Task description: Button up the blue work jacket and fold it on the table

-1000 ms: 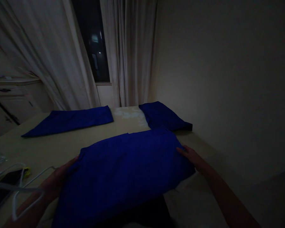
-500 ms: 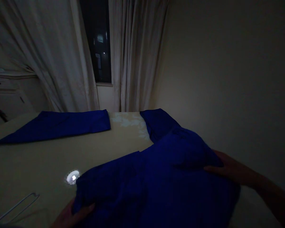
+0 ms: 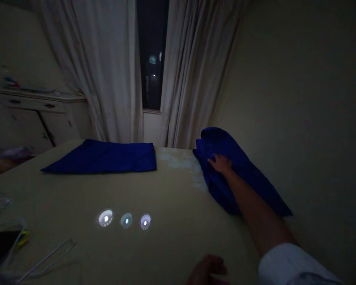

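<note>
A dark blue cloth [image 3: 252, 178] lies bunched and folded over on the right of the table, near the wall. My right hand [image 3: 222, 163] rests on its upper left part with the fingers spread. My left hand [image 3: 207, 270] is at the bottom edge, above the table, with thumb and fingers apart and nothing seen in it; it is partly cut off and blurred. Another blue cloth [image 3: 106, 157] lies flat at the table's far left side.
The table [image 3: 91, 194] has a pale, shiny cover with round light reflections. At lower left are a thin wire loop [image 3: 52, 255] and a dark object with a yellow edge [image 3: 2, 247]. Behind stand curtains [image 3: 112, 79], a cabinet [image 3: 32, 118] and, right, a wall [image 3: 299, 99].
The blue cloth, earlier spread near me between both hands, now lies bunched farther away at right. My left hand has let go of it and moved right. The view has turned left.
</note>
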Available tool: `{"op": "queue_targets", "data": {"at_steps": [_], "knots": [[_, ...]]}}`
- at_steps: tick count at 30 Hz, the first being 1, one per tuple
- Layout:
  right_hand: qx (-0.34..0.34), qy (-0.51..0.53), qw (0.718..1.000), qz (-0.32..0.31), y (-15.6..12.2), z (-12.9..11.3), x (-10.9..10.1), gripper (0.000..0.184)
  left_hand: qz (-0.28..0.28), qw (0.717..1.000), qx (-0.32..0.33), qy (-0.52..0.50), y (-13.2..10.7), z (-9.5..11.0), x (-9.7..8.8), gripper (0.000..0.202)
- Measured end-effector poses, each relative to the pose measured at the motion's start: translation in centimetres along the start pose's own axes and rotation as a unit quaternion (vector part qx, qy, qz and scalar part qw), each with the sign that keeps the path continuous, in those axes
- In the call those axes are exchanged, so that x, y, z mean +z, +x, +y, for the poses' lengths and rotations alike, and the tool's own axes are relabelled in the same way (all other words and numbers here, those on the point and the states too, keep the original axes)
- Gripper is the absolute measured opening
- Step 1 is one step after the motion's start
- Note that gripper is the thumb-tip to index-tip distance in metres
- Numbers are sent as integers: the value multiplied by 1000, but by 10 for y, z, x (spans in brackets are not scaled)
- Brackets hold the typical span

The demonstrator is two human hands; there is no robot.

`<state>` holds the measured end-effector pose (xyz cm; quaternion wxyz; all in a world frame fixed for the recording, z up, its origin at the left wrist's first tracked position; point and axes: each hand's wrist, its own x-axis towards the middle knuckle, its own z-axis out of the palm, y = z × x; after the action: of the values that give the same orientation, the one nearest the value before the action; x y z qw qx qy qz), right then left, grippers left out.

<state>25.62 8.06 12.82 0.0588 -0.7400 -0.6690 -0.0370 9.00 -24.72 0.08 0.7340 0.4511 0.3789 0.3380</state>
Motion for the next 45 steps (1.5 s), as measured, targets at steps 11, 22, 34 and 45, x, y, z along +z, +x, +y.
{"op": "queue_targets", "data": {"at_steps": [11, 22, 34, 45], "knots": [[-86, 183, 979, 16, -5, -77, 66, 57, 287, 867, 208, 350, -7, 72, -200, 29], [-157, 182, 971, 9, -55, -300, 123, 32, 307, 884, 233, 264, -10, 79, -201, 27], [-212, 193, 938, 193, -110, -35, 24, 38, 471, 756, 315, 326, -35, 104, -229, 34], [-79, 264, 959, 67, -188, 50, 77, 47, 457, 661, 95, 588, -46, 101, -280, 43]]}}
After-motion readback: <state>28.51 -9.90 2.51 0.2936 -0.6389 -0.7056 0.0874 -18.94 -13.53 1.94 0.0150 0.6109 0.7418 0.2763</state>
